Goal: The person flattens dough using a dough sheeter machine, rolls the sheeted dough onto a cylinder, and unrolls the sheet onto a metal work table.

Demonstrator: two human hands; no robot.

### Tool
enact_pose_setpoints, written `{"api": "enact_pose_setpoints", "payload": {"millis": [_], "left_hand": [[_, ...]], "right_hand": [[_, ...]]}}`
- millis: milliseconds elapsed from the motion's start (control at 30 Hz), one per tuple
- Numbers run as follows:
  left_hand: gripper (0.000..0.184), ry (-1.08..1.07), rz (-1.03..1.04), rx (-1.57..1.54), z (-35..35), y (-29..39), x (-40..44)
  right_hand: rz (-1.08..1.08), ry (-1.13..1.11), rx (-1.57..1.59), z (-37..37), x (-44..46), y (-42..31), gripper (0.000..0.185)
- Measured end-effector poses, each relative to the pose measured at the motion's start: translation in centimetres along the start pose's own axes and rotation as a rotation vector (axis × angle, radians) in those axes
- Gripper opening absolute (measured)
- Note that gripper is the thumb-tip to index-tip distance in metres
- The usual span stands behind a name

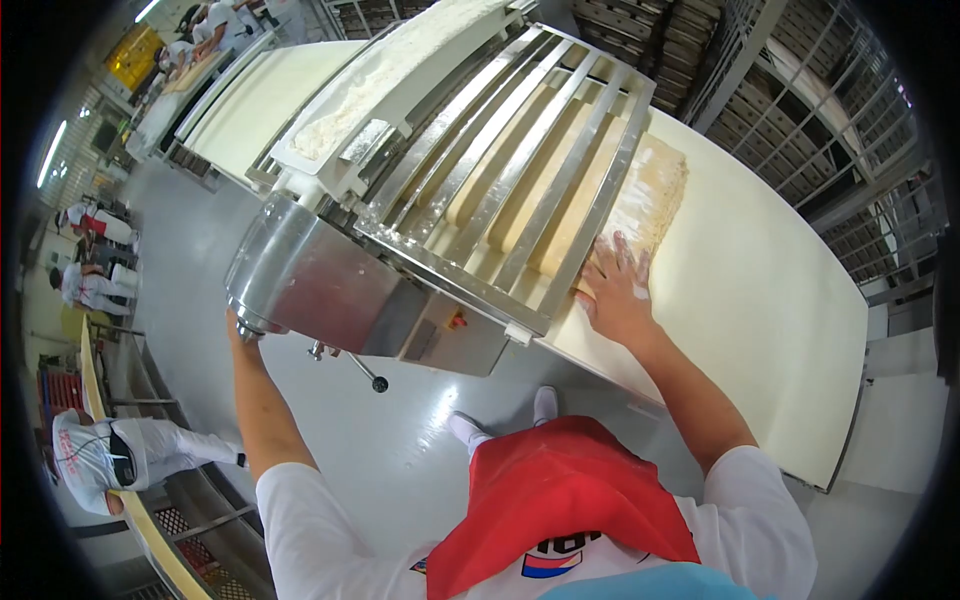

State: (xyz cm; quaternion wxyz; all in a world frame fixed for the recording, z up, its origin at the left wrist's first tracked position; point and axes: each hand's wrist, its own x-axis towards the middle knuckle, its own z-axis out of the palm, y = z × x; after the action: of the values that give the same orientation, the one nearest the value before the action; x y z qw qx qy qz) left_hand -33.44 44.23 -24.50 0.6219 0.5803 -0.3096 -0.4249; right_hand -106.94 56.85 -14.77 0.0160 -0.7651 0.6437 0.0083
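Observation:
A floured sheet of dough (655, 190) lies on the pale belt (760, 290) and passes under the metal bar guard (545, 150) of a dough sheeting machine. My right hand (617, 280) rests on the dough's near edge beside the guard, fingers spread, with flour on them. My left hand (240, 330) is at the end of the machine's steel housing (310, 270), mostly hidden behind a round knob (250, 322); its fingers cannot be made out. A long white tray (350, 100) of flour sits on top of the machine.
A lever with a black ball (379, 384) sticks out below the housing. Wire racks (830, 120) stand beyond the belt at the right. A co-worker (130, 455) leans at a long table at the left. Several other people are farther back.

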Motion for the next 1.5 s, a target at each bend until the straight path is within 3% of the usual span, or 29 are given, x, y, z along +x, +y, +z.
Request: {"api": "enact_pose_setpoints", "payload": {"millis": [167, 333, 467, 500, 567, 633, 733, 800, 833, 933, 1133, 1200, 1233, 1300, 1367, 1433, 1500], "left_hand": [[0.038, -0.037, -0.038, 0.048, -2.4, -0.9, 2.3], [0.040, -0.010, 0.073, 0.039, 2.1, 2.4, -1.9], [0.040, -0.034, 0.210, 0.770, -1.4, 0.5, 2.2], [0.039, -0.057, 0.132, 0.741, -1.2, 0.7, 2.1], [0.038, -0.137, 0.346, 1.358, 3.0, 4.7, -2.6], [0.036, -0.113, 0.389, 1.382, 2.4, 3.9, -1.5], [0.031, -0.049, 0.441, 1.429, 1.6, 3.0, -1.0], [0.022, -0.036, 0.163, 1.062, 2.7, 3.9, -2.2], [0.022, -0.039, 0.163, 1.058, 2.9, 4.2, -2.9], [0.014, -0.016, 0.467, 1.425, 3.4, 5.0, -4.0], [0.012, 0.035, 0.414, 1.484, 4.4, 6.0, -4.0], [0.013, -0.010, 0.440, 1.574, 4.2, 6.0, -3.2], [0.013, -0.006, 0.438, 1.576, 3.8, 5.8, -2.8], [0.014, -0.053, 0.514, 1.584, 3.8, 5.5, -1.9], [0.014, -0.035, 0.557, 1.582, 4.1, 5.7, -2.5], [0.013, -0.014, 0.599, 1.587, 4.1, 6.0, -2.5], [0.015, -0.091, 0.515, 1.579, 3.7, 5.8, -2.0]], "right_hand": [[0.023, 0.071, 0.019, 0.9, 1.7, -2.3, 0.062], [-0.001, 0.093, 0.056, 1.5, 4.3, -3.7, 0.057], [-0.172, 0.009, -0.002, 2.7, 6.7, -3.3, 0.046], [-0.218, -0.002, 0.012, 2.5, 6.7, -3.4, 0.044], [-0.277, -0.011, -0.087, 1.8, 6.6, -3.9, 0.042], [-0.284, -0.002, -0.206, 2.7, 6.2, -4.4, 0.041], [-0.230, 0.249, 0.116, 5.7, 5.1, -4.0, 0.041], [-0.253, 0.127, 0.069, 5.9, 3.7, -4.1, 0.042], [-0.250, 0.127, 0.065, 5.8, 2.9, -4.5, 0.042], [-0.173, 0.137, 0.106, 3.9, 0.0, -6.1, 0.039], [-0.093, 0.211, 0.307, 0.4, -7.8, -6.9, 0.028], [0.068, 0.420, 0.470, -2.6, -9.4, -9.4, 0.021], [0.064, 0.420, 0.473, -2.3, -9.0, -10.4, 0.021], [-0.429, 0.509, 0.589, -1.5, -8.2, -13.6, 0.019], [-0.455, 0.215, 0.499, -3.5, -7.2, -19.5, 0.022], [-0.533, 0.089, 0.464, -0.3, -5.0, -24.4, 0.028], [-0.416, -0.182, 0.524, 0.8, -3.5, -29.5, 0.036]]}}
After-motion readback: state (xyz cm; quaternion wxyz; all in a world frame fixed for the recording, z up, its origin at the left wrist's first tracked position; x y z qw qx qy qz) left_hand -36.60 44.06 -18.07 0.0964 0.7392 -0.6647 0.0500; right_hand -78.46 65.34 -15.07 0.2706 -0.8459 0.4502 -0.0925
